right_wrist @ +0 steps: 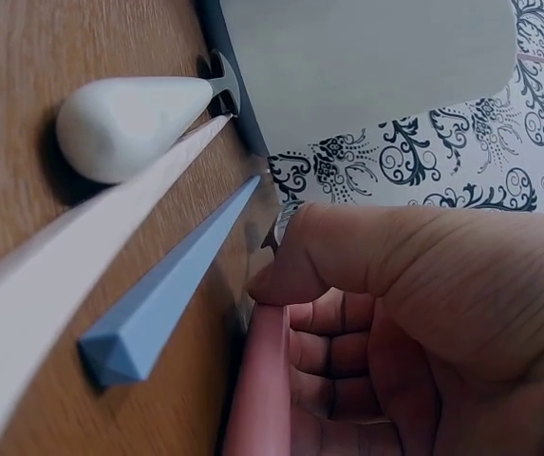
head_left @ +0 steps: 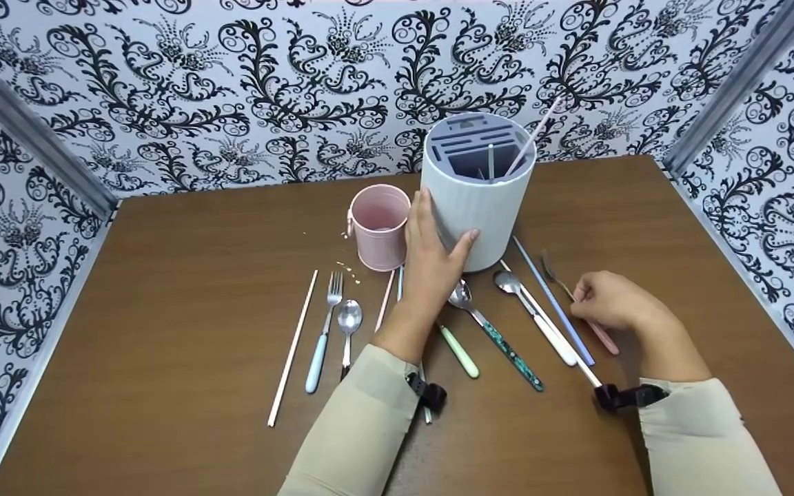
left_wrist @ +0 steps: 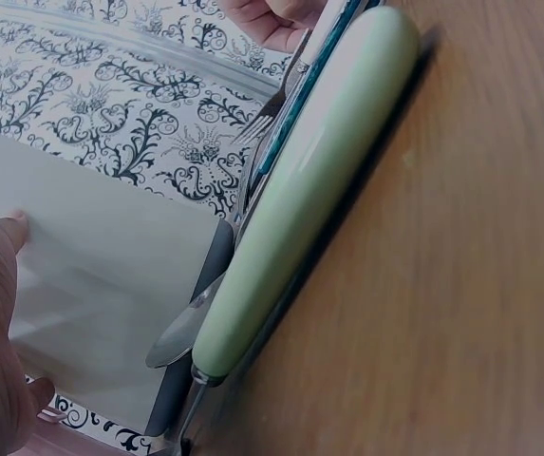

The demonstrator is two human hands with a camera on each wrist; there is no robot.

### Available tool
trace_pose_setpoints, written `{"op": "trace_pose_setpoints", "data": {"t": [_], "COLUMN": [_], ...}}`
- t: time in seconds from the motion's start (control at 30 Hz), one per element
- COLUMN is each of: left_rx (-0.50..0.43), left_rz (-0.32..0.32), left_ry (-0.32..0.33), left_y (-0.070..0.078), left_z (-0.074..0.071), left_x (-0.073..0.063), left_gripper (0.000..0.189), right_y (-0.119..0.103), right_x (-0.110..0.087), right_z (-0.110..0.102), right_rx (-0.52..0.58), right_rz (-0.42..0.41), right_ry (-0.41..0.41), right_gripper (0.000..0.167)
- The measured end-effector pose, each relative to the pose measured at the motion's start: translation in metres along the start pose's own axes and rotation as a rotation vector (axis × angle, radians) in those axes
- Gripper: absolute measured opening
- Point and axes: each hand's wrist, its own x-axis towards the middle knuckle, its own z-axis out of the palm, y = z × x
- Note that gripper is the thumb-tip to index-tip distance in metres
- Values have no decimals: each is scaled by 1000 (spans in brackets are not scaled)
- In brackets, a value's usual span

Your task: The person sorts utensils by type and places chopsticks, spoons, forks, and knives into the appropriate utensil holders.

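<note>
My left hand (head_left: 430, 265) rests against the lower side of a tall white utensil holder (head_left: 486, 220), its fingers extended and thumb spread. The holder's grey slotted top has a pink chopstick (head_left: 538, 134) and another thin stick standing in its open compartment. At the right, my right hand (head_left: 611, 300) pinches a pink-handled fork (head_left: 604, 339) between thumb and fingers, low over the table. The right wrist view shows the thumb at the front end of the pink handle (right_wrist: 262, 380), other fingers curled behind. A blue chopstick (right_wrist: 172, 290) lies beside it.
A pink cup (head_left: 381, 248) stands left of the holder. Across the table lie a blue-handled fork (head_left: 318, 355), a spoon (head_left: 349, 318), a green-handled utensil (head_left: 459, 351), a teal-handled spoon (head_left: 511, 351), a white-handled spoon (head_left: 555, 337) and several chopsticks. Patterned walls enclose the table.
</note>
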Motion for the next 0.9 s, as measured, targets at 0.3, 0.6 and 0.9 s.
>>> {"op": "trace_pose_setpoints", "data": {"t": [0.3, 0.6, 0.9], "left_rx": [-4, -4, 9], "left_rz": [-6, -12, -15], "left_ry": [-1, -1, -4], "left_y": [0, 1, 1], "left_z": [0, -1, 0], "left_x": [0, -1, 0], "left_gripper": [97, 97, 96], "right_y": [-5, -10, -20], "right_x": [-5, -8, -10], "right_z": [-5, -6, -7], "right_rx": [45, 79, 178], "right_rz": [15, -28, -78], "right_ry": [-10, 15, 82], "right_gripper": [12, 17, 13]}}
